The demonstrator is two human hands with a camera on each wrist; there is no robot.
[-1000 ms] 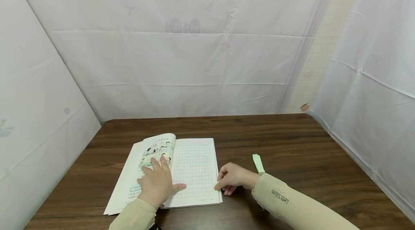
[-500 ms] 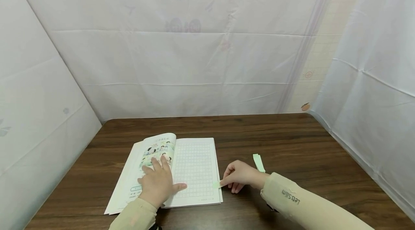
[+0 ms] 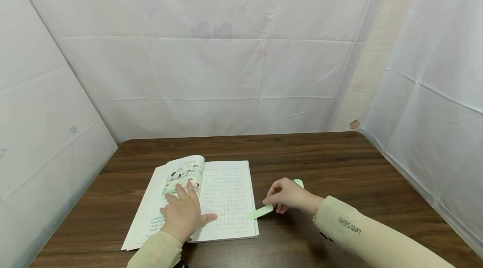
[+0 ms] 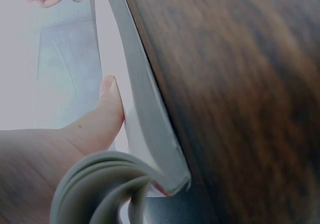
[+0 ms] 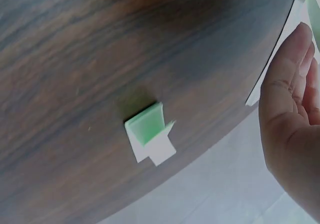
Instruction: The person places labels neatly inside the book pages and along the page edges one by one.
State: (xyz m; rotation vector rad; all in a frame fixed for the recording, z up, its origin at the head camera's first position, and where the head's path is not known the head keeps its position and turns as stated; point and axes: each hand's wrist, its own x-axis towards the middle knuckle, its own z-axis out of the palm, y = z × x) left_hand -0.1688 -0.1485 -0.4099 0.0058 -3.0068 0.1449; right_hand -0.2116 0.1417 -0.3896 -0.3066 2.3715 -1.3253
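Note:
An open book (image 3: 226, 192) lies on the table, its left page illustrated and its right page printed with a grid. My left hand (image 3: 182, 213) rests flat on the left page, fingers spread, its thumb (image 4: 107, 97) reaching onto the gridded page. A pale green sticky strip (image 3: 258, 212) lies across the right page's lower right edge, one end sticking out past the book. At that outer end, my right hand (image 3: 288, 196) has thumb and forefinger together on the strip's upper edge. The other right-hand fingers are curled underneath.
A small pad of green sticky strips (image 5: 147, 126) lies on the dark wooden table (image 3: 320, 154), partly hidden behind my right wrist in the head view. White cloth (image 3: 226, 71) hangs behind the table and at both sides.
My right hand has moved right and slightly away along the green strip, uncovering its length beyond the page edge. The left hand and the book have stayed put.

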